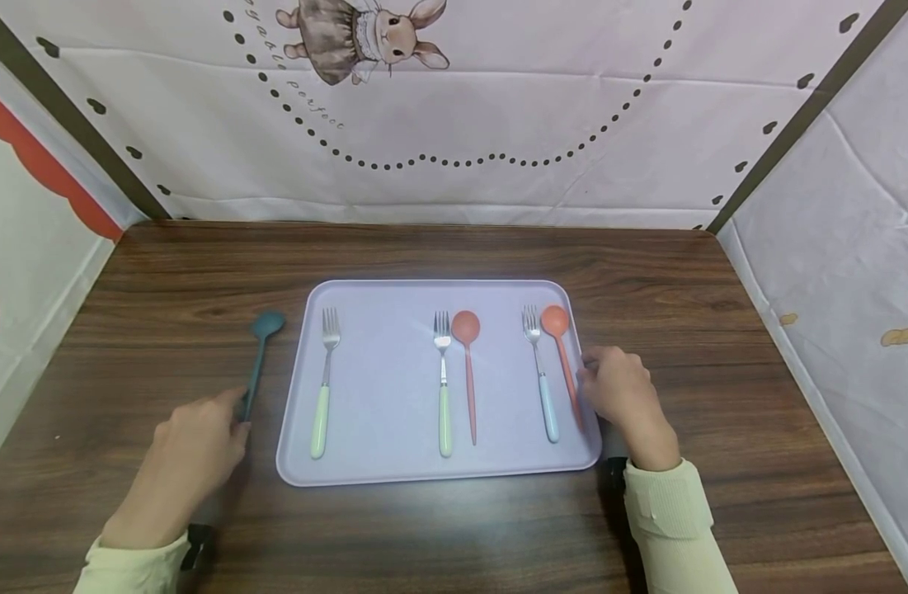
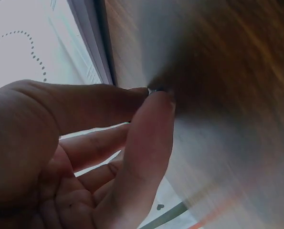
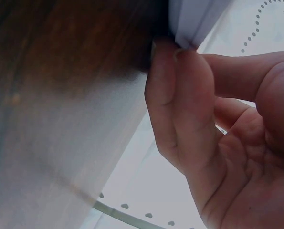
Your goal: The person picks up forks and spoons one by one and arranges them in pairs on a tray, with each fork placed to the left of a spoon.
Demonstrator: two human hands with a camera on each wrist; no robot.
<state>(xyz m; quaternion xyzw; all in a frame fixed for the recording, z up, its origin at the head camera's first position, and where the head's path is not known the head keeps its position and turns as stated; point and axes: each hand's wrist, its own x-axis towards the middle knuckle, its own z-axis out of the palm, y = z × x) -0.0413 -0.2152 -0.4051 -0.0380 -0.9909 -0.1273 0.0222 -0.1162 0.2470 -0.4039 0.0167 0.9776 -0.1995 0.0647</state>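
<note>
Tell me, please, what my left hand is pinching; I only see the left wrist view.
Observer: Your left hand pinches the handle end of a teal spoon lying on the table, left of a lilac tray.
Operator: What is on the tray?
Observer: Three forks; the middle and right ones each have an orange spoon beside them, the left fork has none.
Operator: And my right hand?
Observer: The right hand is at the tray's right edge, by the right orange spoon.

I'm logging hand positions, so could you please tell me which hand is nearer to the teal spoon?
Left. The left hand pinches the handle end of the teal spoon, which lies on the table left of the tray. The right hand is across the tray, at its right edge.
</note>
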